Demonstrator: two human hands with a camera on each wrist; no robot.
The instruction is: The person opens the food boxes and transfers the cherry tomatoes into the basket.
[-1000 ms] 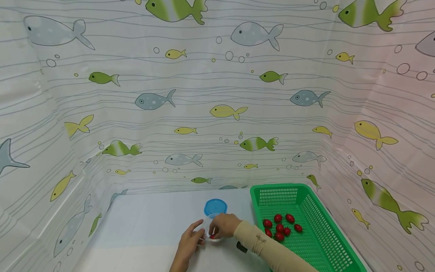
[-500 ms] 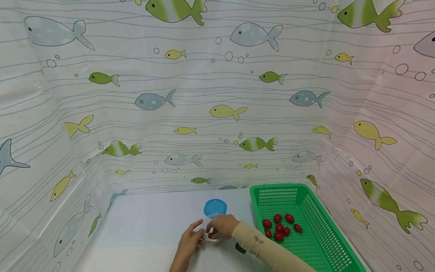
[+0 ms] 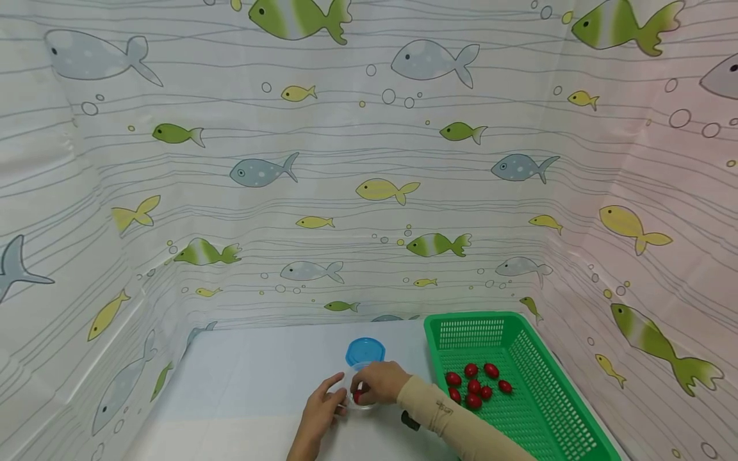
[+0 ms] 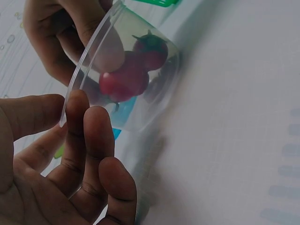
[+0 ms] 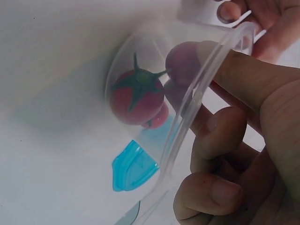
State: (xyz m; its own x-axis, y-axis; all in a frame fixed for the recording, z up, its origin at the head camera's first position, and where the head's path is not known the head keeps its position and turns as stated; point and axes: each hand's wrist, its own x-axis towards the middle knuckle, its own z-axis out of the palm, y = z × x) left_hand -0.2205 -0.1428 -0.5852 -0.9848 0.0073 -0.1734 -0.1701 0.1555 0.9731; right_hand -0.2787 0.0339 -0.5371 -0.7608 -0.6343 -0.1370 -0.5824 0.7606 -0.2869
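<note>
A clear plastic bowl (image 4: pixel 157 110) stands on the white table, with several red cherry tomatoes inside. Its rim is between the thumb and fingertips of my left hand (image 3: pixel 323 408), which pinches it from the left side. From above, my right hand (image 3: pixel 385 382) reaches over the rim into the bowl and pinches one cherry tomato (image 5: pixel 183 62). Beside that one, a larger tomato (image 5: pixel 138 98) with a green star-shaped calyx lies on the bowl's bottom. In the head view the right fingers hide much of the bowl's inside.
Just behind the bowl a blue lid (image 3: pixel 366 353) lies flat. To the right stands a green slatted basket (image 3: pixel 542 410) holding several more cherry tomatoes (image 3: pixel 474 387). Fish-patterned sheeting (image 3: pixel 380 218) walls the table at the back and both sides.
The right hand's fingers have shifted slightly within the bowl, still on a tomato. The left hand keeps its place at the rim.
</note>
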